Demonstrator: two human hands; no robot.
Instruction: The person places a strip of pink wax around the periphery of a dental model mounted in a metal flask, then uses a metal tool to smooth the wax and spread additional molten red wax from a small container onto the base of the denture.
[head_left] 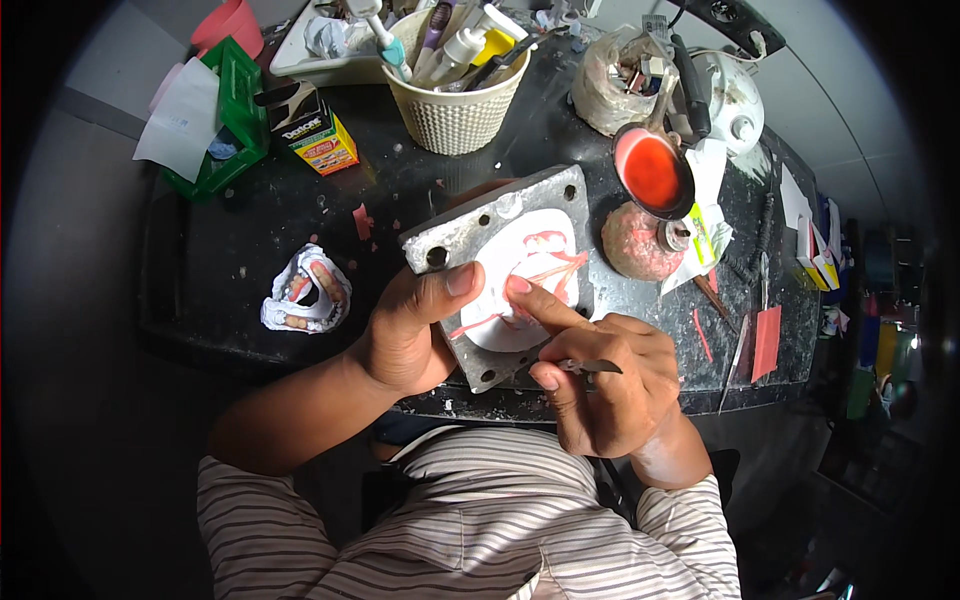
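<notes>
My left hand (pixel 405 335) grips the near left side of a grey metal dental flask half (pixel 465 226), its thumb lying on the white plaster (pixel 500 250) inside. The flask is tilted up toward me above the table's front edge. Thin pink wax strips (pixel 562 270) lie across the plaster. My right hand (pixel 625 375) is closed around a small wax knife (pixel 600 367) whose dark blade points right; its handle is mostly hidden. That hand's index finger presses on the plaster's middle, beside the wax. Left of the flask sits a white dental cast (pixel 278 312) with teeth and pink gums.
Right of the flask stand a wax-spattered spirit lamp (pixel 640 243) and a small pan of red liquid (pixel 652 172). A pink wax sheet (pixel 766 345) and a thin metal tool (pixel 735 365) lie farther right. Behind are a cream tool basket (pixel 455 120), a box (pixel 325 145) and a green crate (pixel 240 110).
</notes>
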